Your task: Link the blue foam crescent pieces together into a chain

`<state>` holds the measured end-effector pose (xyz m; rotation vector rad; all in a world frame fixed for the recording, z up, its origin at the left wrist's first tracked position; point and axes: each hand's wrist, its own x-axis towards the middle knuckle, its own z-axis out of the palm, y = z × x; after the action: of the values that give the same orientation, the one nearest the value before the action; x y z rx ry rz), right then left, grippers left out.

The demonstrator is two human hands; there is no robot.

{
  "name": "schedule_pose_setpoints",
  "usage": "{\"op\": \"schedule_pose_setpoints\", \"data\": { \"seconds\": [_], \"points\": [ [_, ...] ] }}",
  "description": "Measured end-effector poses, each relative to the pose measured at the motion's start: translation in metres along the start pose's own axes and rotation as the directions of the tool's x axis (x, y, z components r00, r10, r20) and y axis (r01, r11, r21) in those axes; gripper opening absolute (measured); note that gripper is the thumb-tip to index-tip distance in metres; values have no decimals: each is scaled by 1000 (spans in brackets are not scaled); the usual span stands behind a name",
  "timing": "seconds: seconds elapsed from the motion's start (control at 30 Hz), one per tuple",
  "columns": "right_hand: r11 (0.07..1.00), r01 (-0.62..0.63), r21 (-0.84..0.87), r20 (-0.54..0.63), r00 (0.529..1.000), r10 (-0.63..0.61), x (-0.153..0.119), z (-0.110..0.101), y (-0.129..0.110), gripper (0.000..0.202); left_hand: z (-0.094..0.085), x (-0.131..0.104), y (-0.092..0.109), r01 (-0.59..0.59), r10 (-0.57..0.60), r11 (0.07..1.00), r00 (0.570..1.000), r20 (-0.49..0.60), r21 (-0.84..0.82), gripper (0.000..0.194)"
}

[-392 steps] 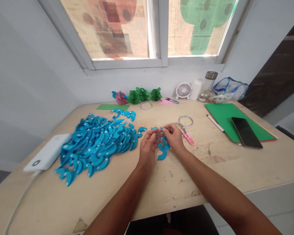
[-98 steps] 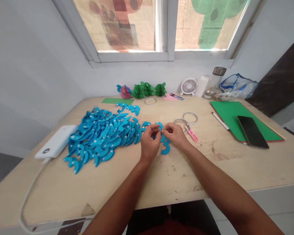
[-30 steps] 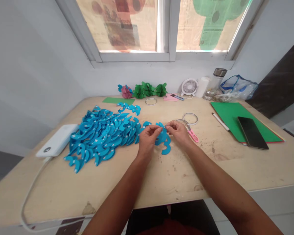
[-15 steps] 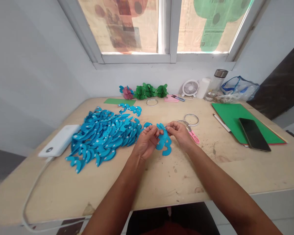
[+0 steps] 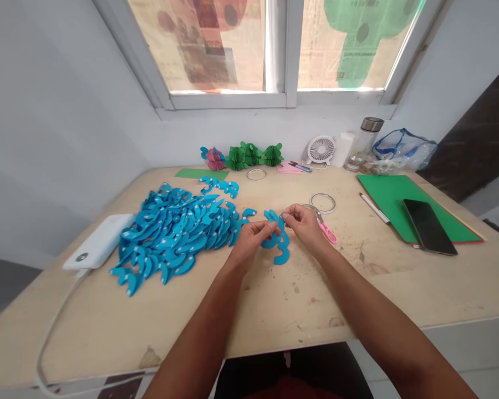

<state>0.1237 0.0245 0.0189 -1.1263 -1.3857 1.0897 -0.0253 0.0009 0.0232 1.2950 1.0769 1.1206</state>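
Observation:
My left hand (image 5: 251,239) is closed in a pinch on blue curved paper pieces (image 5: 281,249) at the middle of the table. Just to its right, my right hand (image 5: 304,226) pinches the upper edge of the same pieces, thumb and forefinger together. Part of the paper is hidden behind the left fingers, and one curved end hangs below them. A big heap of blue curved paper pieces (image 5: 178,227), dotted with small white squares, lies left of my hands. Pink-handled scissors (image 5: 327,233) lie beside my right hand, partly covered by it.
Tape rolls (image 5: 323,203) lie behind my right hand. Green paper ornaments (image 5: 250,155), a small fan (image 5: 321,150) and a bottle (image 5: 363,144) stand along the wall. A phone (image 5: 429,226) rests on green sheets (image 5: 385,194) at right; a white power bank (image 5: 97,242) lies left.
My left hand has turned, its fingers now reaching further right across the blue pieces. My right hand stays almost where it was, still pinching. The view has shifted slightly.

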Motion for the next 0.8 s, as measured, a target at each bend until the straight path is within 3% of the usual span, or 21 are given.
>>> {"op": "schedule_pose_setpoints", "data": {
  "seconds": [0.1, 0.23, 0.33, 0.43, 0.57, 0.7, 0.8],
  "points": [
    [1000, 3, 2, -15, 1000, -3, 0, 1, -1, 16, 1, 0, 1, 45, -44, 997, 999, 17, -62, 28],
    [995, 63, 83, -65, 996, -57, -5, 3, -10, 21, 1, 0, -3, 108, -93, 932, 994, 60, -347, 26],
    [982, 150, 111, -88, 986, -141, -10, 3, -17, 21, 0, 0, -7, 155, -111, 867, 987, 120, -473, 24],
    [965, 260, 26, -7, 966, -260, -13, 2, -23, 15, 0, 0, -11, 210, -144, 840, 975, 167, -500, 22],
    [874, 472, -117, 113, 880, -461, -17, 4, -28, 8, 0, -1, -13, 240, -142, 809, 966, 216, -536, 17],
    [818, 555, -149, 161, 830, -534, -19, 6, -30, 10, 0, -3, -11, 235, -127, 800, 966, 226, -552, 17],
    [815, 564, -134, 171, 823, -542, -20, 7, -31, 9, 0, -3, -9, 234, -127, 803, 966, 226, -548, 20]
  ]
}}
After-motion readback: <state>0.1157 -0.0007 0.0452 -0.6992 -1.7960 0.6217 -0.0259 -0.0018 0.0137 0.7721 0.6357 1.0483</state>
